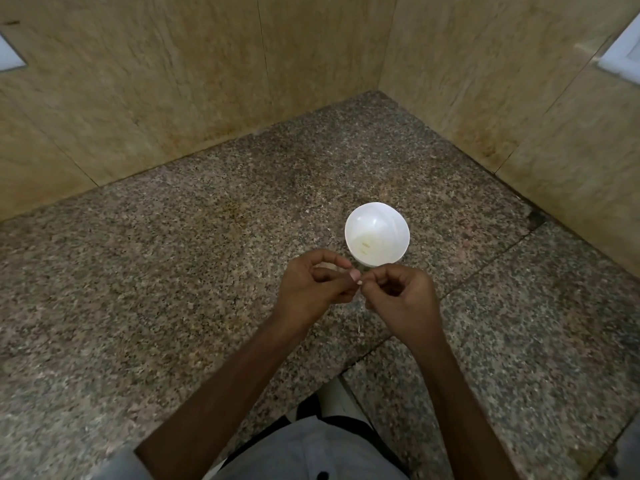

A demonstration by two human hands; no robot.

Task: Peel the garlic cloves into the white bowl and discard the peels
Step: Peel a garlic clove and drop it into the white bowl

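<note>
A white bowl (pixel 377 233) stands on the speckled granite counter (pixel 173 271), with two small pale peeled cloves (pixel 365 247) lying at its bottom. Just in front of the bowl my left hand (pixel 313 287) and my right hand (pixel 401 299) meet, fingers curled. Between their fingertips they pinch a small pale garlic clove (pixel 359 282), of which only a tip shows. The rest of the clove is hidden by my fingers.
The counter sits in a corner of beige stone walls (pixel 207 81) at the back and right. A seam runs diagonally across the counter at right. The counter's front edge lies near my body at the bottom centre.
</note>
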